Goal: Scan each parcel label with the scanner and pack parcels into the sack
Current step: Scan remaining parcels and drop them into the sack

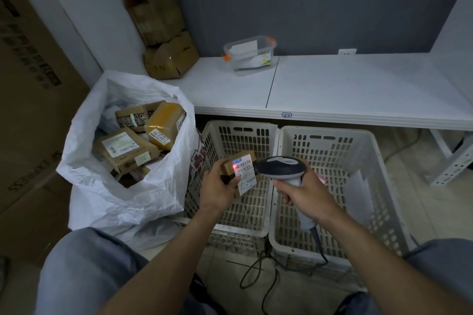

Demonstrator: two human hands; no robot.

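A white shelf (358, 84) crosses the upper half of the frame. At upper left, two worn cardboard boxes (163, 33) are stacked on it against the wall. A dark cable (256, 271) loops on the floor at bottom centre.

At centre, the left hand (220, 186) grips a small parcel (243, 174) above the left crate (256, 135). Its label faces up, with a red spot on the barcode.

The right hand (304, 192) is wrapped round the handle of the scanner (281, 167). The scanner's head covers the parcel's right edge, over the right crate (332, 146).

A clear tub (249, 55) on the shelf holds papers. At left, the open white sack (122, 199) holds several labelled cardboard parcels (128, 148).
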